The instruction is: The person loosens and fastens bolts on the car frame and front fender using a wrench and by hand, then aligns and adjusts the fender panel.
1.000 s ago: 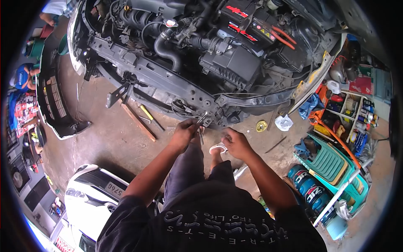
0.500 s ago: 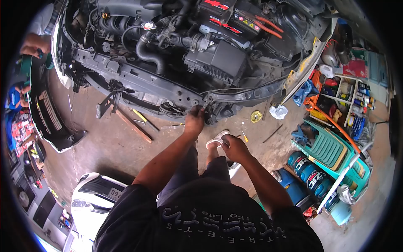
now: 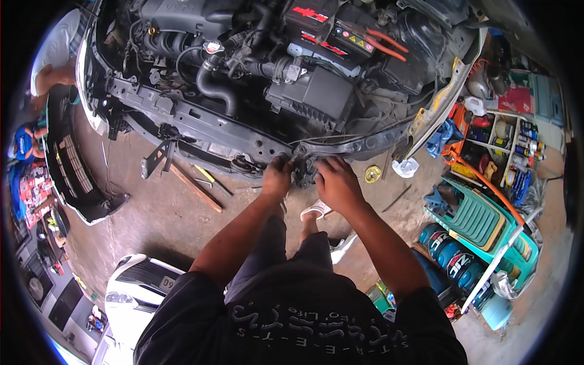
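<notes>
My left hand (image 3: 278, 176) is closed at the corner of the car's radiator support panel (image 3: 225, 128). Its fingertips press on a dark part there; what they grip is too small to make out. Just right of it, my right hand (image 3: 338, 184) reaches up to the same corner, fingers curled against the dark bracket area (image 3: 302, 173) below the fender edge. Whether a small piece sits in those fingers is hidden. Above both hands the open engine bay shows the air filter box (image 3: 313, 97), a radiator hose (image 3: 213, 88) and the battery (image 3: 331, 45).
Red-handled pliers (image 3: 387, 45) lie by the battery. On the floor are a wooden stick (image 3: 198, 188), a yellow tape roll (image 3: 372, 174) and a removed bumper (image 3: 76, 164). Green stacked chairs (image 3: 471, 213) and shelves (image 3: 505, 140) stand right. Another person's arm (image 3: 58, 78) is at left.
My right hand has moved up and forward from near my leg to the panel corner beside my left hand. My left hand stays at the corner. The other person at left has shifted.
</notes>
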A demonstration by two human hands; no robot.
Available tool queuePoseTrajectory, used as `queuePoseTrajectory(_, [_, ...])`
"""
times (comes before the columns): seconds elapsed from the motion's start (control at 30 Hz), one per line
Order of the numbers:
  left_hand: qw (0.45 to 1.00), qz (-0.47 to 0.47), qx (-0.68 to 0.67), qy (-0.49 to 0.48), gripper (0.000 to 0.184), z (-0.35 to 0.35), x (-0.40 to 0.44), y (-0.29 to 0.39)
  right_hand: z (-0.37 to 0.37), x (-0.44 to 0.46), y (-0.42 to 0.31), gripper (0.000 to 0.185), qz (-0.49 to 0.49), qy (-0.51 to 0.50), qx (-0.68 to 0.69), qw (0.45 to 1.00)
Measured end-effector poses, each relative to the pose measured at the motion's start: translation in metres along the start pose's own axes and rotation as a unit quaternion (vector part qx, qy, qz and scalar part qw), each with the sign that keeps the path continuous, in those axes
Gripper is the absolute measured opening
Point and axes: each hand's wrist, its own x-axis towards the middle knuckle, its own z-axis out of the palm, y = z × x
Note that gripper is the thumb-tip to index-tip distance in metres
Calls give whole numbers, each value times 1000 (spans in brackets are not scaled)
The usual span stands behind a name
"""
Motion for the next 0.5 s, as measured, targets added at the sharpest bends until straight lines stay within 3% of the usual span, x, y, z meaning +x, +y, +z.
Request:
queuePoseTrajectory(0.07, [998,16,52,11,31,-10,4,14,-2,17,-3,36,8,-42,-30,999])
queuePoseTrajectory(0.13, [990,-13,126,-63,33,-23,10,24,9,29,2,39,-55,-17,-149,987])
queuePoseTrajectory(0.17, [983,45,161,-72,33,-26,13,24,14,35,8,46,-51,-64,-162,983])
queuePoseTrajectory(0.3, [972,73,207,-85,33,-30,15,36,26,41,15,52,-61,-131,-245,959])
queuePoseTrajectory(0.33, [972,74,208,-79,33,-31,17,36,26,40,15,52,-66,-127,-245,959])
queuePoseTrajectory(0.4, [954,105,233,-157,36,-37,23,38,23,40,15,53,-75,-123,-244,959])
queuePoseTrajectory(0.5, [945,51,234,-221,43,-47,34,56,19,43,14,60,-75,-137,-215,964])
